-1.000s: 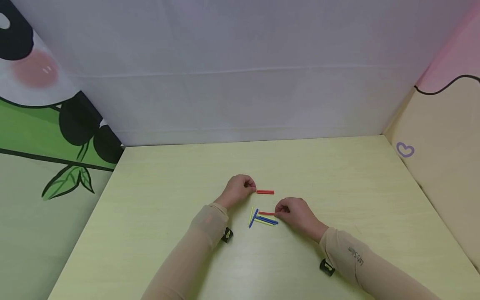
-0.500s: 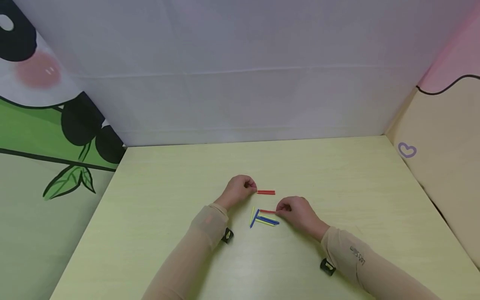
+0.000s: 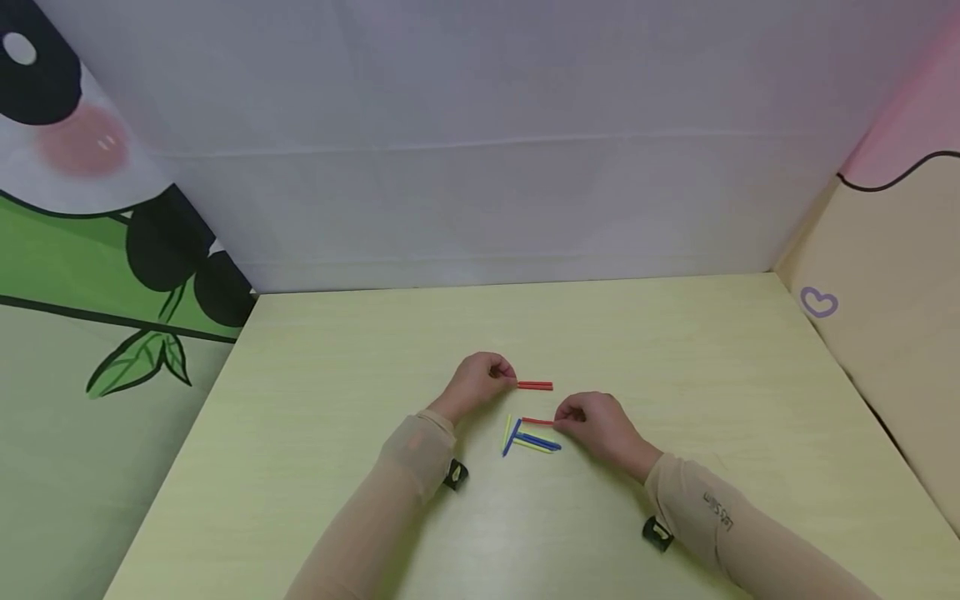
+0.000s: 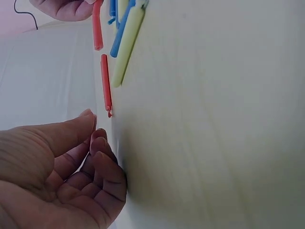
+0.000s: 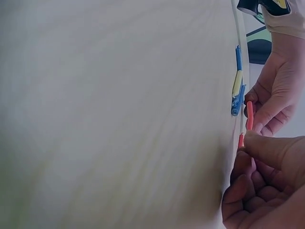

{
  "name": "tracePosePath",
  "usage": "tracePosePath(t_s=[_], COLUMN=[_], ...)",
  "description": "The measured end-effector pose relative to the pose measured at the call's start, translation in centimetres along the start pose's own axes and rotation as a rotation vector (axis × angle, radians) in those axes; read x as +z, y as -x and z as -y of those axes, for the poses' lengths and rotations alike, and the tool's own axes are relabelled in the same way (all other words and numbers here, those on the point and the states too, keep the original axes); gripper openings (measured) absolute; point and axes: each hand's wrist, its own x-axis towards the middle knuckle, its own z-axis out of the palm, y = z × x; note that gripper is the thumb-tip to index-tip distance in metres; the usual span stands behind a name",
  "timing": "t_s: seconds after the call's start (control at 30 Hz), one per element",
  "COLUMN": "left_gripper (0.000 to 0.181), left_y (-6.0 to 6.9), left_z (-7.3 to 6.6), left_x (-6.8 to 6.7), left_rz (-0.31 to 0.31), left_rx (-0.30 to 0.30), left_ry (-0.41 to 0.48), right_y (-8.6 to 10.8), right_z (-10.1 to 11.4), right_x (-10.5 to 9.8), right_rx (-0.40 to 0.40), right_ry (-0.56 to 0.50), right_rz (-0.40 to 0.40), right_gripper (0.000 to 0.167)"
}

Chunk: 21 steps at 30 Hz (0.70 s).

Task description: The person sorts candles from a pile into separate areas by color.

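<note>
"Head view: what is the right hand (image 3: 602,429) holding?"

"It is pinching one end of a red stick (image 3: 536,421) between thumb and fingers, near the middle of the tabletop (image 3: 645,350). From the fingertips the stick is pointing toward 9 o'clock. It is looking slim and evenly red, bending slightly, and the left wrist view is showing its blunt free end."

"And what is lying around it?"

"Just beside it, at 6 o'clock, blue sticks (image 3: 540,442) and yellow sticks (image 3: 534,447) are forming a loose cluster. One slanting blue stick (image 3: 512,438) is crossing the cluster's 9 o'clock end. At 12 o'clock from the held one, two red sticks (image 3: 536,386) are lying side by side."

"Is the left hand (image 3: 474,385) gripping those two?"

"Its thumb and forefinger are closing together at their 9 o'clock ends; whether they are pinching anything, I cannot tell. The two hands are working apart from each other."

"Farther out?"

"Beige sleeves (image 3: 405,492) are covering both arms. A pale grey backdrop (image 3: 480,208) is rising at 12 o'clock, a purple heart (image 3: 819,302) is showing between 2 and 3, and painted leaves (image 3: 135,364) are showing near 9."
</note>
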Motion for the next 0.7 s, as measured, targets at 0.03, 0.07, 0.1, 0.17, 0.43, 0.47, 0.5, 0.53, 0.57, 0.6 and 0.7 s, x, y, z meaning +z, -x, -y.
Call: tracePosePath(t_s=[0.03,0.07,0.1,0.17,0.43,0.47,0.5,0.53,0.57,0.6,0.7], left_gripper=[0.006,0.006,0.006,0.005,0.006,0.005,0.005,0.005,0.004,0.004,0.005], left_y=[0.0,0.1,0.1,0.2,0.8,0.9,1.0,1.2,1.3,1.4,1.8], left_z=[0.0,0.0,0.0,0.0,0.0,0.0,-0.1,-0.1,-0.1,-0.2,-0.2], left_x=[0.0,0.0,0.0,0.0,-0.2,-0.3,-0.3,-0.4,-0.4,-0.5,-0.7], left_rz=[0.001,0.003,0.004,0.006,0.021,0.024,0.026,0.028,0.031,0.036,0.05], left_rx=[0.0,-0.002,-0.006,-0.012,-0.019,-0.021,-0.023,-0.025,-0.026,-0.025,-0.026], left_ry=[0.003,0.008,0.012,0.017,0.041,0.044,0.047,0.046,0.046,0.046,0.039], right_y=[0.0,-0.1,-0.1,-0.2,-0.3,-0.3,-0.4,-0.4,-0.4,-0.4,-0.4], right_z=[-0.1,-0.1,-0.1,-0.2,-0.1,-0.1,-0.1,-0.1,-0.1,-0.1,0.0], right_x=[0.0,0.0,0.0,0.0,-0.1,-0.2,-0.2,-0.2,-0.2,-0.2,-0.3], right_rx=[-0.001,-0.002,0.0,0.002,0.003,0.002,0.003,0.004,0.005,0.005,0.001], right_ry=[0.002,0.004,0.004,0.006,0.015,0.018,0.018,0.019,0.02,0.021,0.019], right_rz=[-0.001,-0.001,-0.002,-0.001,-0.006,-0.006,-0.004,-0.002,-0.001,0.0,-0.001], right_gripper=[0.007,0.007,0.007,0.007,0.006,0.006,0.006,0.006,0.006,0.006,0.006])
